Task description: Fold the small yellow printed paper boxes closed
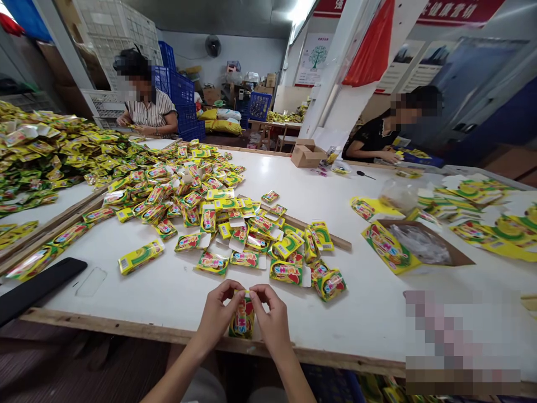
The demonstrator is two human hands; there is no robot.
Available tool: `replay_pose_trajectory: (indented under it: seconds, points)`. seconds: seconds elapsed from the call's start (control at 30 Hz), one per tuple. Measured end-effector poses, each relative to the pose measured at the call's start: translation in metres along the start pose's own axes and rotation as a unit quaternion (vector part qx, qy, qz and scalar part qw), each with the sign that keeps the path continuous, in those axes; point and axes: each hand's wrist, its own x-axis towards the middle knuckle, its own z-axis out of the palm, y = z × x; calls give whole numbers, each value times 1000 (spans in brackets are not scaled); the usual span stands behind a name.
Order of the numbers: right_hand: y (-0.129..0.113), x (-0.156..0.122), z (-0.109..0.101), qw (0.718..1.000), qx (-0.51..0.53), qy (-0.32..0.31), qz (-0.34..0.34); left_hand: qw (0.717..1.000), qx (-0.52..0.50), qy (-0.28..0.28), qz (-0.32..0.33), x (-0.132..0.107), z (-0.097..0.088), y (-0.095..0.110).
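Both of my hands hold one small yellow-green printed carton [242,318] upright above the near edge of the white table [176,291]. My left hand [217,313] grips its left side, fingers pinched at the top flap. My right hand [273,318] grips the right side, fingers also pinched at the top. Just beyond my hands lies a spread of several similar yellow cartons [247,246], some flat with white flaps showing.
A large heap of the same cartons [46,151] covers the far left. A black flat object [37,288] lies at the near left. An open brown box with plastic bags [423,243] and stacked printed sheets [482,215] sit at right. Two people sit at the far side.
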Motion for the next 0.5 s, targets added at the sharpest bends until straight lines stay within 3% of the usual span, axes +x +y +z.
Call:
replay_pose_trajectory:
  seconds: [0.23,0.33,0.4,0.5]
  points:
    - [10,-10,5,998,47,-46,-24,996,42,-43,63,-12,-10,-4]
    - [6,-15,-3,999,13,-28,-44,989,94,-64,98,-6,-17,-2]
    - [-1,-22,-30,995,-53,41,-70,978,163,-63,118,7,-28,-3]
    - [-9,-40,-106,950,-200,230,-63,944,303,-27,129,33,-52,-11]
